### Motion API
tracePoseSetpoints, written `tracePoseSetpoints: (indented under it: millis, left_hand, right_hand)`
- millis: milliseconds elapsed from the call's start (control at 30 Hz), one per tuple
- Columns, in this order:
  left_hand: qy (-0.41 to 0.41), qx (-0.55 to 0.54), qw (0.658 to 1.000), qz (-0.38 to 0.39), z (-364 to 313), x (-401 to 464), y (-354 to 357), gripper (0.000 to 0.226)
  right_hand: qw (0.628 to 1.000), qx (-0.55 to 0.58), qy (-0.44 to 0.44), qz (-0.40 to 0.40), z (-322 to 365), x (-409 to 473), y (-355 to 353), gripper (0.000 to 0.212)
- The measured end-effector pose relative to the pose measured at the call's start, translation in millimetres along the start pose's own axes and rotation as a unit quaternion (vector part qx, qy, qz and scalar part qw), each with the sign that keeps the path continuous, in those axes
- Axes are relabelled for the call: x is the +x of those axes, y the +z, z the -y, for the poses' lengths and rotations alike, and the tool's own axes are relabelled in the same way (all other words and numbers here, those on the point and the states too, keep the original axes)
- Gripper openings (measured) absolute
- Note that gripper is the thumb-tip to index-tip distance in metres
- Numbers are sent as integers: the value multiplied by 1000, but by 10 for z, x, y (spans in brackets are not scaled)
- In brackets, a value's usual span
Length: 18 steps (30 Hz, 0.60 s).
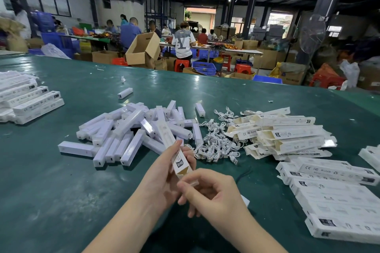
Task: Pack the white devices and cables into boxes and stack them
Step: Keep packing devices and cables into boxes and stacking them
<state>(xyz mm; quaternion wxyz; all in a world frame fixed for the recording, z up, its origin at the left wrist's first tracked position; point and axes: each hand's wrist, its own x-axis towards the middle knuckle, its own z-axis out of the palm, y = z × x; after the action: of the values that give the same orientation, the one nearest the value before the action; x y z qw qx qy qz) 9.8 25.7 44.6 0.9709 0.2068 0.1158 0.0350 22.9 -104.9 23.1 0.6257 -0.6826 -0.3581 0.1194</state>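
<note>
head view shows the work well under way but far from finished. left hand (164,172) is curled round a long white box (175,154), holding it tilted with its open end toward the person; right hand (207,189) pinches something small and white at that open mouth, likely a device end or a flap, though which cannot be told.

done so far, judging by how things lie: a stack of closed boxes (30,98) sits at the far left of the green table (61,201), and more filled-looking boxes (337,197) lie in overlapping rows at the near right.

left to do looks larger. a loose heap of white devices (127,135) lies in the middle, just beyond the hands, with one stray device (124,93) farther off. beside it to the right is a tangle of white cables (218,141), and past that a pile of empty folded boxes (287,131) with open flaps. i'd judge less than half packed, and the near-right rows not yet neatly stacked.
</note>
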Motion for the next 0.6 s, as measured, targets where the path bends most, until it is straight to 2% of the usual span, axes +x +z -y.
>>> tracePoseSetpoints:
  millis: [133,267,600]
  left_hand:
    - [17,81,996,-8,-1,21,-72,21]
    - [23,74,997,6,-1,29,-83,22]
    - [0,55,998,39,6,15,-54,17]
  right_hand:
    - [999,40,27,17,31,33,-34,15]
    - [990,127,47,45,59,39,-18,22]
    - [989,138,-9,-53,24,-3,88,8]
